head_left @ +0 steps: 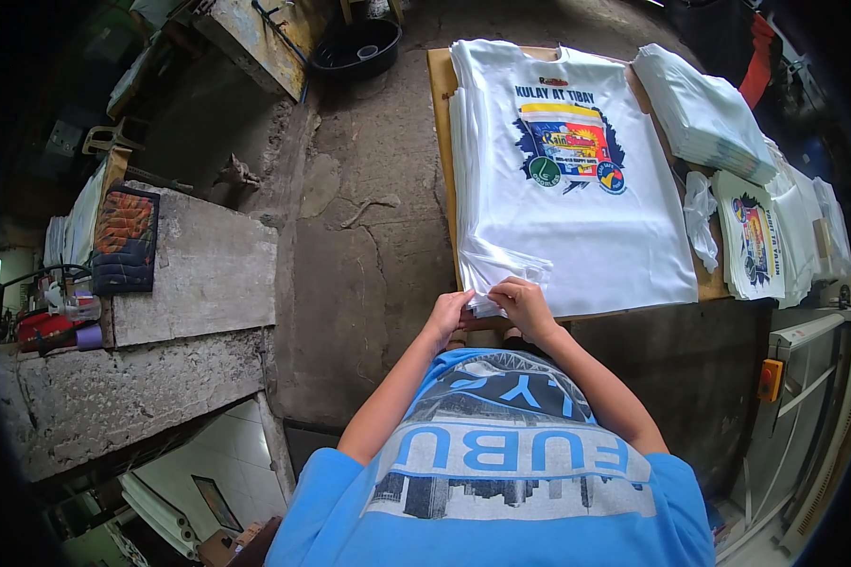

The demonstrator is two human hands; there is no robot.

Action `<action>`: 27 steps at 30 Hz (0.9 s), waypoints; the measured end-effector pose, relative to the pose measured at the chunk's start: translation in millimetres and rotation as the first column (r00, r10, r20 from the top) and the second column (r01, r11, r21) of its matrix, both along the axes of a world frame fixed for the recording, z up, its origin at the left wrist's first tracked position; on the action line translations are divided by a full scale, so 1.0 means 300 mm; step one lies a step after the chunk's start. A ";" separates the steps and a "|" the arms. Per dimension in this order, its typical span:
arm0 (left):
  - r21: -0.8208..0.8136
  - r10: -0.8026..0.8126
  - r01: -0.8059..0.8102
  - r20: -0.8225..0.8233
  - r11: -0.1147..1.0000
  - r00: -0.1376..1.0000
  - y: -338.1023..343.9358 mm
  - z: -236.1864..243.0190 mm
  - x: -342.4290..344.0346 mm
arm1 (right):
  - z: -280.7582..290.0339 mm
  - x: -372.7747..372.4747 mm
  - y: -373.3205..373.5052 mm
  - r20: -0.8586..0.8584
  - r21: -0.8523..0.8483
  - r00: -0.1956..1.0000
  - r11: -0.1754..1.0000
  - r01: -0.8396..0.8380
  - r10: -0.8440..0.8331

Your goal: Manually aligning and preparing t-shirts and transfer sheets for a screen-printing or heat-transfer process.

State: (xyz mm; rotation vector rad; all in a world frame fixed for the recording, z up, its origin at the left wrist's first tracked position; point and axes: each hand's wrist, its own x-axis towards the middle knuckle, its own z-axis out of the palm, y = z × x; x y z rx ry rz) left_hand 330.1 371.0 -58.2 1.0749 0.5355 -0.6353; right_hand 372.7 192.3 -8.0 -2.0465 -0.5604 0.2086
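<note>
A stack of white T-shirts point(586, 250) lies spread on a board-topped table in front of me, the top one showing a colourful front print. At its near left corner several cloth layers are folded back in a fanned white bunch point(503, 268). My left hand point(446, 317) is closed at the outer corner, its fingertips pinching the cloth edges. Just right of it, my right hand point(526, 305) bends over the same corner, thumb and fingers pinched on the hem layers. How many layers each hand grips is hidden.
The brown board point(442, 80) shows along the stack's left edge. Folded white shirts point(704, 109) are piled at right, beside a crumpled clear plastic bag point(701, 217) and a printed shirt pile point(752, 236). A black basin point(355, 52) sits on the floor, far left of the table.
</note>
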 end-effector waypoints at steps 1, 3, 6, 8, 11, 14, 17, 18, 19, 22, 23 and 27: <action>0.027 0.000 0.000 -0.001 1.000 1.000 0.001 -0.006 0.000 | -0.001 0.002 -0.003 -0.048 -0.003 0.999 1.000 0.023 -0.024; 0.006 -0.002 0.002 -0.012 1.000 1.000 0.004 -0.018 0.000 | 0.003 0.004 -0.006 -0.049 -0.009 0.993 0.994 0.108 -0.108; 0.021 -0.017 0.018 -0.029 1.000 0.999 0.007 -0.028 0.002 | 0.017 -0.001 -0.001 0.041 -0.083 0.966 0.963 0.257 -0.255; 0.029 -0.024 0.024 -0.011 0.999 1.000 0.009 -0.027 0.005 | 0.026 -0.007 0.009 0.147 -0.139 0.941 0.936 0.324 -0.304; -0.004 -0.001 0.001 0.002 1.000 1.000 0.001 -0.019 0.004 | 0.028 -0.013 0.036 0.227 -0.090 0.958 0.983 -0.158 0.175; -0.006 0.049 -0.049 -0.029 0.999 0.998 0.003 -0.012 0.002 | 0.020 -0.013 0.055 0.122 -0.146 0.973 0.973 -0.177 0.195; -0.022 0.052 -0.053 -0.060 0.998 0.997 0.016 -0.014 0.000 | 0.006 -0.009 0.057 0.057 -0.091 0.993 0.991 -0.101 0.107; -0.057 0.042 -0.046 -0.072 0.997 0.997 0.019 -0.015 -0.001 | 0.002 -0.007 0.056 0.062 -0.077 0.991 0.991 -0.113 0.117; -0.049 0.046 -0.049 -0.060 0.998 0.997 0.020 -0.015 -0.003 | -0.003 -0.004 0.056 -0.027 -0.032 0.997 0.997 -0.069 0.069; -0.023 0.033 -0.034 -0.041 0.999 0.999 0.012 -0.011 -0.006 | -0.014 0.001 0.052 -0.171 0.016 0.985 1.000 0.009 -0.006; -0.002 0.047 -0.047 -0.030 0.999 0.998 0.005 -0.007 -0.006 | -0.017 0.002 0.049 -0.236 0.009 0.971 0.999 0.052 -0.049; 0.074 0.000 -0.003 0.037 0.997 0.999 -0.011 0.008 -0.003 | -0.029 0.001 0.040 -0.350 0.017 0.932 0.994 0.108 -0.095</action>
